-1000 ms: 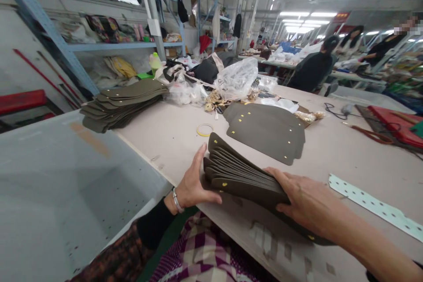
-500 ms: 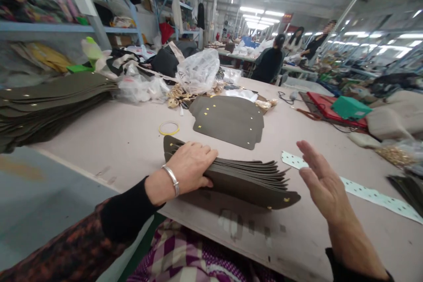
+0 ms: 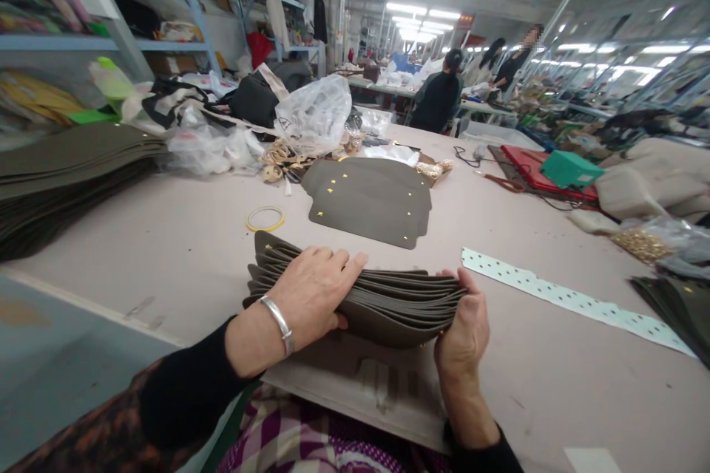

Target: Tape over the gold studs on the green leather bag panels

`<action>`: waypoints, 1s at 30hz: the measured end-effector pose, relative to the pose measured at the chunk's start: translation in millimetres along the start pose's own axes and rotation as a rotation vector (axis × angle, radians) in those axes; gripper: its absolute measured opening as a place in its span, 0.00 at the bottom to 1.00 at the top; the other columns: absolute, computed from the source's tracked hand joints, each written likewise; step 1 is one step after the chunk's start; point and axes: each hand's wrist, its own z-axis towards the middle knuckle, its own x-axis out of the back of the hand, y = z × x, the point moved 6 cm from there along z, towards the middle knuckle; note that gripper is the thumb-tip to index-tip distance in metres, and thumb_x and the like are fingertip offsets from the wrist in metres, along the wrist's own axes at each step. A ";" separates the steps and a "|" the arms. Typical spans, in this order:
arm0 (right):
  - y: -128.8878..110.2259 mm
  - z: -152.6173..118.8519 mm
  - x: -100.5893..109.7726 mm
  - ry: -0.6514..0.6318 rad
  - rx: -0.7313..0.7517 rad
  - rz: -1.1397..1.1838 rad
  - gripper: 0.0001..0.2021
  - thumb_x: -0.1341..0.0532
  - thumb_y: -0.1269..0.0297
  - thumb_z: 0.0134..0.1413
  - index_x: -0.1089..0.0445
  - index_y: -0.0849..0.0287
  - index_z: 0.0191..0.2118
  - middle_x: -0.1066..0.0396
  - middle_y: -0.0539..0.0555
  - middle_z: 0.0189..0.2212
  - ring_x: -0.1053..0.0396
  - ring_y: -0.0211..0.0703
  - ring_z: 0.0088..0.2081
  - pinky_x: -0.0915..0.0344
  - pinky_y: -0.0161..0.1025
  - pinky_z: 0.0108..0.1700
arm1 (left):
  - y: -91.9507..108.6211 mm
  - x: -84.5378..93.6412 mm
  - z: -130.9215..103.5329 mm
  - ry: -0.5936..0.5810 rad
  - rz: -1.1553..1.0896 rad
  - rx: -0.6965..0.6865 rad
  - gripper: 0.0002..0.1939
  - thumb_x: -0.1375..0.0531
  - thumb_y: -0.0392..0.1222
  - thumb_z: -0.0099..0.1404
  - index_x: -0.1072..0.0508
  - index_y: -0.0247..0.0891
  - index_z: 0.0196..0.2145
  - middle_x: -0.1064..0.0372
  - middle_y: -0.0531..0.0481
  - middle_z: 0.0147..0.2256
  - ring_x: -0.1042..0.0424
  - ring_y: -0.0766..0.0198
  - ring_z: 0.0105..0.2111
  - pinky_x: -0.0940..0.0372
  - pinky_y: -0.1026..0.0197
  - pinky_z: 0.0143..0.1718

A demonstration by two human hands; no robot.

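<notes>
A stack of dark olive shaped panels point(image 3: 382, 314) stands on its long edge near the front of the table, its layers fanned and slightly bowed. My left hand point(image 3: 313, 295) is closed over its top edge left of the middle, fingers on the far side and thumb on the near face. Around the stack's right end curls my right hand point(image 3: 463, 321), with fingertips at the far top corner and the palm against the ends. Small gold metal bits show at the panels' corners. Beyond lies a flat pile of similar panels point(image 3: 369, 199) with yellow and white marks.
A roll of yellow tape point(image 3: 265, 219) lies left of the flat pile. To the right stretches a dotted pale green strip point(image 3: 555, 291). More olive panels point(image 3: 72, 170) are heaped at the left edge. Plastic bags point(image 3: 313, 114) crowd the back; a green box point(image 3: 571, 168) sits right. People work farther off.
My right hand has moved left from the open air onto the stack's right end and closed around it. The fanned layers there are now pressed closer together; the left end has spread.
</notes>
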 end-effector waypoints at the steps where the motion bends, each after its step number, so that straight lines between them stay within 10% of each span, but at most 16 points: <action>1: -2.4 -2.9 1.6 0.030 0.023 -0.030 0.26 0.50 0.48 0.61 0.37 0.62 0.55 0.30 0.61 0.47 0.31 0.50 0.47 0.37 0.53 0.51 | 0.7 -0.6 1.1 0.003 -0.003 -0.004 0.43 0.29 0.48 0.49 0.44 0.39 0.58 0.34 0.45 0.46 0.34 0.51 0.44 0.40 0.52 0.47; 6: -13.6 -7.7 10.5 -0.072 0.124 -0.218 0.21 0.46 0.49 0.59 0.31 0.60 0.48 0.28 0.59 0.43 0.31 0.50 0.46 0.37 0.51 0.50 | 3.5 -2.6 6.2 0.010 0.006 -0.021 0.40 0.31 0.46 0.52 0.44 0.39 0.57 0.34 0.44 0.46 0.35 0.52 0.44 0.40 0.53 0.46; 13: 4.6 29.3 12.0 -0.593 -0.472 -0.113 0.23 0.37 0.53 0.51 0.32 0.58 0.52 0.25 0.57 0.40 0.27 0.44 0.34 0.31 0.42 0.34 | 8.2 -2.4 4.0 0.006 -0.007 -0.068 0.38 0.33 0.41 0.54 0.45 0.40 0.58 0.34 0.44 0.45 0.34 0.51 0.44 0.41 0.52 0.45; 19: -16.9 42.6 -13.8 -1.081 -0.247 -0.355 0.20 0.36 0.59 0.49 0.27 0.52 0.50 0.25 0.54 0.39 0.28 0.43 0.34 0.28 0.41 0.32 | 8.1 -2.6 3.7 0.020 -0.031 -0.041 0.37 0.35 0.40 0.54 0.45 0.40 0.59 0.34 0.44 0.45 0.35 0.51 0.45 0.42 0.51 0.47; 26: -3.5 39.4 -35.7 -1.081 0.089 -0.432 0.16 0.39 0.52 0.53 0.24 0.48 0.46 0.23 0.52 0.42 0.25 0.52 0.41 0.26 0.45 0.45 | 10.5 4.0 -0.5 0.061 -0.020 -0.049 0.37 0.35 0.42 0.54 0.45 0.38 0.58 0.35 0.43 0.46 0.36 0.51 0.46 0.46 0.48 0.53; 30: -5.2 41.6 -34.9 -0.813 0.220 -0.402 0.16 0.40 0.48 0.51 0.23 0.46 0.42 0.22 0.49 0.40 0.24 0.53 0.40 0.26 0.49 0.46 | 11.5 5.0 -5.4 0.082 -0.025 -0.046 0.41 0.36 0.42 0.55 0.50 0.37 0.62 0.37 0.41 0.49 0.37 0.51 0.49 0.50 0.47 0.58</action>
